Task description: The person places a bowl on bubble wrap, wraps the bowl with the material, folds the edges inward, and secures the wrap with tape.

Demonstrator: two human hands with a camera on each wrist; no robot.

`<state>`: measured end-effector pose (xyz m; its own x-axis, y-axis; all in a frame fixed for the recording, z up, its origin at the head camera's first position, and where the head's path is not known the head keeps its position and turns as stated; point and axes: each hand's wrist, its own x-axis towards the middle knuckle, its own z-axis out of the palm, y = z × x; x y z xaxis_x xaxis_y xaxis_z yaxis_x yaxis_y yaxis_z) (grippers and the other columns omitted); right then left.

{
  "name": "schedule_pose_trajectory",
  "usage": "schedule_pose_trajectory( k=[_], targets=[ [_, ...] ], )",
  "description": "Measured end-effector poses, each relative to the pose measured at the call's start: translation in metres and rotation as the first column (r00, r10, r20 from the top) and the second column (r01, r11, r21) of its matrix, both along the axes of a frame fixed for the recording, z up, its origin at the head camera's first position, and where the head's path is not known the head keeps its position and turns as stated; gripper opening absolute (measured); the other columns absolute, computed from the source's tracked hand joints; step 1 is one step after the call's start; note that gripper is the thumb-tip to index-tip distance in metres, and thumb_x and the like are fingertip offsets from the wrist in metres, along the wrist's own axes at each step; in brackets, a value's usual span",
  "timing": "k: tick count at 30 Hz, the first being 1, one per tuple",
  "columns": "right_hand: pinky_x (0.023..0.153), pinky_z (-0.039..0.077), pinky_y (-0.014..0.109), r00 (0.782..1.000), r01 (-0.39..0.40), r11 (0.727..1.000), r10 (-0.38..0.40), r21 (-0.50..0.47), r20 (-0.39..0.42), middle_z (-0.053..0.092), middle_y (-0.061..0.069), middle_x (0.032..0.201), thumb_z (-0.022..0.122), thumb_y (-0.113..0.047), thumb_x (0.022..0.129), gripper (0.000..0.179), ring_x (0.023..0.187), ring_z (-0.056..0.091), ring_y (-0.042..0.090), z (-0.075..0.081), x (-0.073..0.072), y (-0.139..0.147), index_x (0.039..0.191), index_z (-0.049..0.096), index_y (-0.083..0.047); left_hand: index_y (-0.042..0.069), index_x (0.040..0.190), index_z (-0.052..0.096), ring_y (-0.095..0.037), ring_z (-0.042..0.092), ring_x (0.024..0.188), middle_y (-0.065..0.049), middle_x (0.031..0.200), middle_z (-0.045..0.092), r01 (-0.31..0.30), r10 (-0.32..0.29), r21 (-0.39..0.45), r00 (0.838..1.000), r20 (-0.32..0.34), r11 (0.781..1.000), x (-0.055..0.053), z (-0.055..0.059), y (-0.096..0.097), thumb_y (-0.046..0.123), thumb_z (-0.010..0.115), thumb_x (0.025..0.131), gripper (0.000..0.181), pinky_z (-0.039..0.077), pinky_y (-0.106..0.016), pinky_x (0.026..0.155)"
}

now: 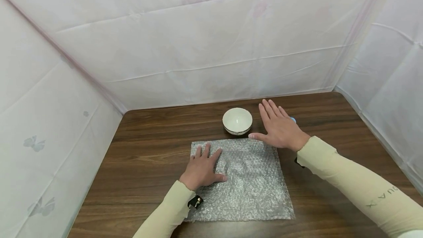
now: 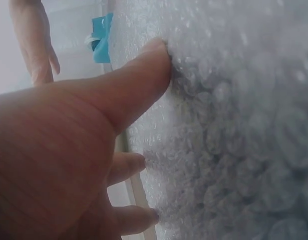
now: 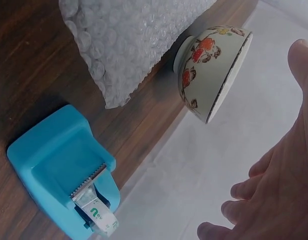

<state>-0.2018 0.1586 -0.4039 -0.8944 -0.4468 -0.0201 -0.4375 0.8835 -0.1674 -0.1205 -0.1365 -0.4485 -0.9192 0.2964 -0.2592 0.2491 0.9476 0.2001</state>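
A sheet of clear bubble wrap [image 1: 248,179] lies flat on the brown wooden table. My left hand [image 1: 201,170] rests on its left part with fingers spread; in the left wrist view the thumb [image 2: 143,75] touches the bubbles. My right hand [image 1: 279,127] is held above the table past the sheet's far right corner, fingers straight, holding nothing. Just left of it stands a white bowl [image 1: 237,120], upright behind the sheet's far edge. The right wrist view shows red flowers on the bowl's [image 3: 209,65] outside.
A blue tape dispenser [image 3: 63,165] with a serrated cutter and a roll of clear tape stands on the table, mostly hidden behind my right hand in the head view. White sheeting [image 1: 198,47] walls the table at the back and both sides.
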Motion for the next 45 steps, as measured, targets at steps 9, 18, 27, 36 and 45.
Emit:
schedule_pose_trajectory(
  k=[9,18,27,36,45],
  targets=[
    [0.129,0.012,0.063,1.0,-0.011,1.0,0.011,0.008,-0.002,0.003,0.026,0.175,0.05,-0.074,0.098,0.113,0.163,0.004,0.045,0.0,-0.009,-0.001,0.165,0.005,0.004,0.02,0.158,0.047,-0.055,0.031,0.153,-0.026,0.168,0.031,0.0,0.0,0.009,1.0,-0.009,1.0,0.001,-0.001,-0.002,0.062,0.081,0.082,0.094,0.039,-0.071,0.114],
    [0.13,0.012,0.062,1.0,-0.001,1.0,0.001,0.012,0.025,0.0,0.024,0.175,0.05,-0.075,0.097,0.114,0.163,0.002,0.043,0.002,-0.015,-0.002,0.166,0.004,0.003,0.019,0.158,0.048,-0.056,0.031,0.152,-0.027,0.167,0.032,0.009,-0.008,0.027,1.0,-0.024,1.0,0.002,0.0,-0.002,0.061,0.081,0.082,0.092,0.038,-0.071,0.114],
    [0.129,0.016,0.063,1.0,-0.015,1.0,0.015,0.016,0.012,0.004,0.026,0.174,0.055,-0.072,0.096,0.114,0.162,0.006,0.045,0.005,-0.019,-0.004,0.165,0.007,0.004,0.019,0.158,0.048,-0.056,0.031,0.152,-0.027,0.167,0.033,0.012,-0.012,0.026,1.0,-0.029,1.0,0.004,-0.002,-0.003,0.061,0.081,0.083,0.092,0.037,-0.071,0.115],
    [0.129,0.017,0.063,0.999,-0.027,0.999,0.026,0.036,0.028,0.003,0.027,0.174,0.056,-0.074,0.095,0.117,0.162,0.005,0.046,0.007,-0.026,-0.005,0.166,0.006,0.004,0.021,0.158,0.048,-0.056,0.029,0.153,-0.026,0.168,0.031,0.002,-0.002,0.029,1.0,-0.017,1.0,0.004,-0.002,-0.002,0.061,0.08,0.083,0.092,0.035,-0.071,0.117],
    [0.128,0.017,0.063,0.999,-0.03,0.999,0.029,0.027,0.028,0.004,0.027,0.174,0.061,-0.072,0.093,0.117,0.162,0.006,0.047,0.004,-0.032,-0.005,0.166,0.007,0.003,0.021,0.157,0.049,-0.056,0.031,0.152,-0.026,0.167,0.033,0.005,-0.005,0.021,1.0,-0.03,1.0,0.004,-0.002,-0.002,0.062,0.08,0.082,0.092,0.036,-0.071,0.116]
  ],
)
